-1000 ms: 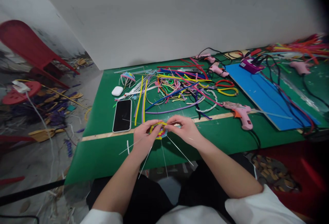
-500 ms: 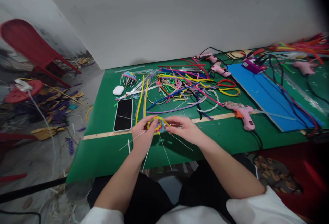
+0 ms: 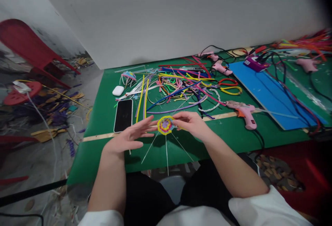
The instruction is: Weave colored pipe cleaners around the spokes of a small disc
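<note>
A small round woven disc [image 3: 165, 125] of yellow, pink and purple pipe cleaner has thin white spokes sticking out below it. My right hand [image 3: 191, 124] pinches the disc's right edge and holds it just above the green table [image 3: 103, 115]. My left hand [image 3: 129, 135] is open, palm up and fingers stretched flat; its fingertips are just left of the disc, and I cannot tell whether they touch it.
A black phone [image 3: 123, 115] and a white earbud case [image 3: 118, 90] lie at the left. A heap of coloured pipe cleaners [image 3: 178, 87] fills the middle. Pink glue guns [image 3: 242, 111], a blue board [image 3: 269, 94] and cables lie at the right. Red chairs [image 3: 28, 51] stand on the littered floor.
My left hand has let go of the disc and opened flat, dropping to the left. My right hand now holds the disc alone, shifted slightly right and turned face up.
</note>
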A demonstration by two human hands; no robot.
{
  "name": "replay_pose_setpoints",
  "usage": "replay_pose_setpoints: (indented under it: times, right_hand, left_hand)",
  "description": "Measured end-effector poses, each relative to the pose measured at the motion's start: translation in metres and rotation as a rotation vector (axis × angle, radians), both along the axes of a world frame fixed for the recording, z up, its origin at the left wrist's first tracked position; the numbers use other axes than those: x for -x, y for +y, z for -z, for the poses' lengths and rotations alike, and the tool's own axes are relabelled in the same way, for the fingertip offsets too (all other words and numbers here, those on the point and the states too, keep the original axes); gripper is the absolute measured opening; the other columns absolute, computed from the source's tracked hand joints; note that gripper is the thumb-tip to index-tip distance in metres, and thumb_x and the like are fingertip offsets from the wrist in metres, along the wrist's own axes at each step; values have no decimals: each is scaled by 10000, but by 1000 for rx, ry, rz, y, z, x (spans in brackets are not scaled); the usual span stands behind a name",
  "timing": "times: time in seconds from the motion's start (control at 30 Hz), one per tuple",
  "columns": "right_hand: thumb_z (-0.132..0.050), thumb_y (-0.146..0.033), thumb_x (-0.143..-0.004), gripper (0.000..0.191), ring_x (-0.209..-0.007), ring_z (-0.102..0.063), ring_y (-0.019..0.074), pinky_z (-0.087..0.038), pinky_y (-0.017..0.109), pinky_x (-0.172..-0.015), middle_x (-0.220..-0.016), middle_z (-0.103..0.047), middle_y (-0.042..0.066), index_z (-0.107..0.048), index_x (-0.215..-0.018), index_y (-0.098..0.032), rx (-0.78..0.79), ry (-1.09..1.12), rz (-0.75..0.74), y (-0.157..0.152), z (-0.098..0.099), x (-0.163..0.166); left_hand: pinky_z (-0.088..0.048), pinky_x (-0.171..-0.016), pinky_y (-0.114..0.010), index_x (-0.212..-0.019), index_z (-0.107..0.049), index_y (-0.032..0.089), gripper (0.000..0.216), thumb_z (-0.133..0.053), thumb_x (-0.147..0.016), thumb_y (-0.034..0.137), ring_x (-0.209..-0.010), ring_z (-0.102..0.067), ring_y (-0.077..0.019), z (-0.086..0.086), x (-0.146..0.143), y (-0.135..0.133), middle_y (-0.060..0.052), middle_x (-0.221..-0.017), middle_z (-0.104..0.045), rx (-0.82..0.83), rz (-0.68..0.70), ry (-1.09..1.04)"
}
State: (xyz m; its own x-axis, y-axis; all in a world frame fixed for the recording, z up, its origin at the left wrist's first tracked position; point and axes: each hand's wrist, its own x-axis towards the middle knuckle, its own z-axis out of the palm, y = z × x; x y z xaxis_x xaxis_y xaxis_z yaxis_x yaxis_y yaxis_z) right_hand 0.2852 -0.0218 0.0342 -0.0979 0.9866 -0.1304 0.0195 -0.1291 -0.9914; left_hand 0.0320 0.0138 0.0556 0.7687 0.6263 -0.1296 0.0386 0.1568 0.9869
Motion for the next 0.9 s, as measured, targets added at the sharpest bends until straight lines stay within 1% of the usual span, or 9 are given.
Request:
replay_pose_setpoints:
  times: [0.13,0.23,0.3,0.4,0.53,0.6,0.7,0.8,0.9]
  right_hand:
    - [-679,-351,-683,241,-556,-596,104,-515,220,-517,-701,-667,18,-687,-829,-160,4,-23,-36,0,3,-1]
    - [-665,-330,-696,207,-545,-585,94,-492,199,-492,-712,-670,16,-694,-822,-168,-15,-57,-90,0,5,4]
    - [-660,-328,-697,204,-551,-585,97,-484,197,-488,-708,-669,16,-695,-816,-166,-21,-80,-126,0,8,8]
    - [-649,-344,-706,236,-555,-584,101,-481,204,-497,-698,-664,15,-689,-850,-161,-6,-102,-177,0,12,8]
    - [-616,-324,-737,271,-473,-528,85,-441,198,-438,-652,-640,-2,-677,-948,-166,51,-194,-284,2,9,-4]
    - [-595,-309,-754,255,-480,-527,92,-414,197,-433,-643,-645,1,-689,-945,-167,40,-296,-329,2,2,-14]
    - [-565,-294,-788,221,-580,-581,124,-412,211,-497,-688,-678,14,-706,-918,-185,-74,-480,-341,-2,-12,-24]
    - [-558,-266,-814,169,-685,-608,145,-398,226,-556,-773,-686,19,-708,-877,-221,-257,-769,-279,-13,-25,-23]
    - [-561,-240,-825,138,-671,-589,142,-343,244,-546,-721,-650,19,-698,-821,-225,-412,-1117,-157,-28,-32,-13]
  left_hand:
    - [-504,-864,-380,-1269,-489,260,632,-695,-674,316,-1063,-584,-273,6,-23,-4,-121,-1270,-540,6,-184,70]
    - [-549,-709,-296,-1182,-557,238,472,-644,-723,309,-892,-648,-206,12,-47,-11,-93,-1142,-623,6,-217,115]
    - [-544,-693,-276,-1092,-599,203,381,-631,-732,321,-845,-646,-185,18,-58,-13,-85,-1059,-650,-18,-264,142]
    - [-531,-716,-264,-948,-629,161,291,-654,-709,324,-819,-637,-172,27,-63,-13,-73,-936,-666,-70,-369,172]
    - [-517,-674,-248,-885,-626,154,258,-650,-709,342,-742,-628,-151,32,-61,-11,-52,-841,-664,-125,-453,214]
    - [-505,-668,-238,-870,-638,168,231,-636,-721,345,-724,-621,-143,31,-60,-11,-37,-814,-664,-206,-464,265]
    - [-493,-659,-241,-853,-655,185,212,-615,-733,356,-707,-611,-148,30,-59,-12,-25,-784,-666,-318,-479,333]
    - [-486,-672,-253,-852,-662,196,215,-595,-745,369,-723,-607,-160,30,-61,-13,-23,-797,-671,-374,-498,377]
    - [-477,-668,-247,-848,-663,200,219,-592,-746,380,-723,-607,-159,32,-62,-13,-14,-788,-669,-389,-529,405]
